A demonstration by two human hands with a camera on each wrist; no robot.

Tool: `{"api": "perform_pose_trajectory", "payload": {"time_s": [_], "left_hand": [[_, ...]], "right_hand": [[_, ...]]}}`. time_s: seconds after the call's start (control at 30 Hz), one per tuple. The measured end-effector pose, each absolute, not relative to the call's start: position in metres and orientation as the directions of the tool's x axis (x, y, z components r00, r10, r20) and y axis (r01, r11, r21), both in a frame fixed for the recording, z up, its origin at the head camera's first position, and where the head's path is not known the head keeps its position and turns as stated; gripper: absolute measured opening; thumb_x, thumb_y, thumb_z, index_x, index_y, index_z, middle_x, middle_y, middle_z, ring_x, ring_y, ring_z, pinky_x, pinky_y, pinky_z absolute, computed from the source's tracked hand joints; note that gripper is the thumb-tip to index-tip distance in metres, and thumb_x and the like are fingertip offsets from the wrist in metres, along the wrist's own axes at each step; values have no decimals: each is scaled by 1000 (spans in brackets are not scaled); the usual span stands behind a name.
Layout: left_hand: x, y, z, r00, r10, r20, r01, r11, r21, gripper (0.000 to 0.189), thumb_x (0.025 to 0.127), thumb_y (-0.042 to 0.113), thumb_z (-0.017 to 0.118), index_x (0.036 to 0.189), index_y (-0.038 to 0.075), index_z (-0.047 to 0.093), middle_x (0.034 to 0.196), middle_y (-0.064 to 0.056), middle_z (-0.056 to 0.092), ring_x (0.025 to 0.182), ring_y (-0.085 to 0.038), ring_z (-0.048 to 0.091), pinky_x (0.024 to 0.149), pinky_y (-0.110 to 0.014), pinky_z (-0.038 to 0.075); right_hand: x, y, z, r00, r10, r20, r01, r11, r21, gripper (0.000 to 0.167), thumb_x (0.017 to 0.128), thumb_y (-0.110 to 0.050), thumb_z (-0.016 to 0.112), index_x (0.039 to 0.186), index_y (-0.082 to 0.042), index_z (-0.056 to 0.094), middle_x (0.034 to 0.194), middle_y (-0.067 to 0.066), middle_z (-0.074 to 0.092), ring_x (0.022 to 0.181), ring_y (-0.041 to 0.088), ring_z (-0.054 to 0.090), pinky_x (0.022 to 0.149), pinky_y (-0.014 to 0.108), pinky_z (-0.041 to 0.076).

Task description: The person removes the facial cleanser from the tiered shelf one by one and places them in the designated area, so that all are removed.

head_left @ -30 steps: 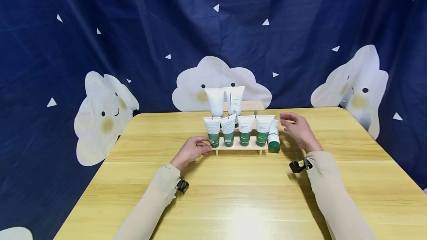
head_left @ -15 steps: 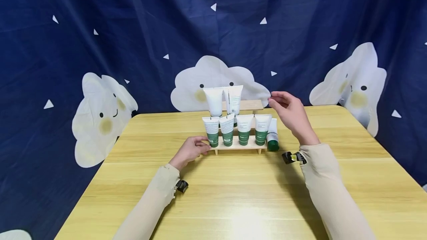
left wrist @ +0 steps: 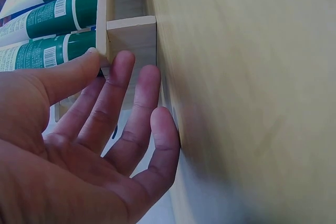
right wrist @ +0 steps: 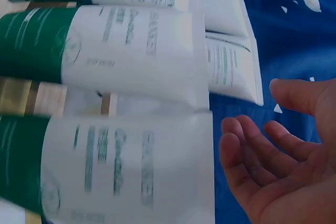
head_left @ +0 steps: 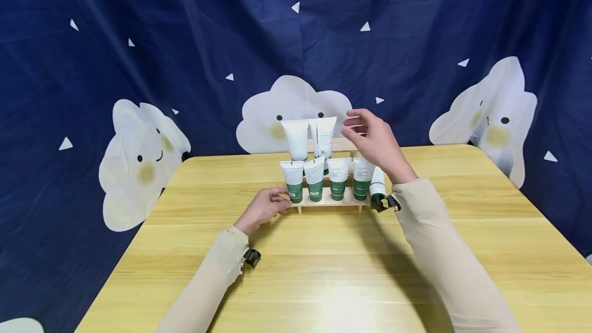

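Observation:
A tiered wooden display rack (head_left: pixel 329 200) bears green-and-white squeeze tubes (head_left: pixel 337 172) along its front step. Two taller white tubes (head_left: pixel 322 135) stand behind them on the left. My left hand (head_left: pixel 265 207) holds the rack's left end; in the left wrist view, the thumb lies against the board's edge and the fingertips touch the end piece (left wrist: pixel 134 27). Above the rack's right side hovers my right hand (head_left: pixel 373 137), fingers loosely bent with nothing in them. In the right wrist view, that hand (right wrist: pixel 286 156) is apart from the tubes' flat white ends.
One more tube (head_left: pixel 377 183) leans or lies beside the rack's right end, partly hidden by the right wrist's camera. The wooden table (head_left: pixel 324 266) reaches back to a dark blue curtain (head_left: pixel 203 40) printed with clouds.
My right hand has risen from beside the loose tube and moved left, over the rack's right side towards the tall tubes. The left hand stays at the rack's left end.

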State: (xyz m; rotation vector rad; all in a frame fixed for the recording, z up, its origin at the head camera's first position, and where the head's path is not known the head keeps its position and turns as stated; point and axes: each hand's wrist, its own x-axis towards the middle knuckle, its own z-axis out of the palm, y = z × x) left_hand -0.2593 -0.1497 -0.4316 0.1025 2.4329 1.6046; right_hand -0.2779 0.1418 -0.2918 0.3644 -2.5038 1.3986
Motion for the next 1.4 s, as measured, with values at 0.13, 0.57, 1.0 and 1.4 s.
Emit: {"api": "perform_pose_trajectory", "payload": {"time_s": [0.13,0.57,1.0,1.4], "left_hand": [[-259,-149,-432,-973,174,-149,-67,407,911,36,94,6,72,129,0,66,98,-14,77,80,-23,73,66,-28,49],[-259,-150,-432,-972,168,-167,-83,416,905,37,94,7,72,130,2,66,102,-14,77,83,-23,73,67,-28,48],[-259,-149,-430,-971,173,-164,-79,415,906,35,94,7,72,129,2,67,102,-17,77,84,-26,74,66,-27,46],[-258,-149,-430,-974,164,-156,-78,403,912,37,93,5,73,129,0,67,100,-14,77,82,-25,74,76,-32,54]], "right_hand": [[-284,127,-288,-939,-131,317,-339,500,-797,49,100,-21,68,144,-8,51,134,15,64,121,32,65,101,47,51],[-293,105,-291,-954,-147,261,-298,561,-772,34,99,-16,68,128,-4,58,125,16,65,118,35,66,98,46,53],[-289,117,-287,-951,-129,281,-301,591,-749,29,98,-17,70,123,-6,61,114,12,64,113,32,69,90,44,55],[-274,155,-275,-936,-18,352,-304,545,-781,33,99,-16,69,129,-4,61,121,16,68,109,31,70,84,37,59]]}}
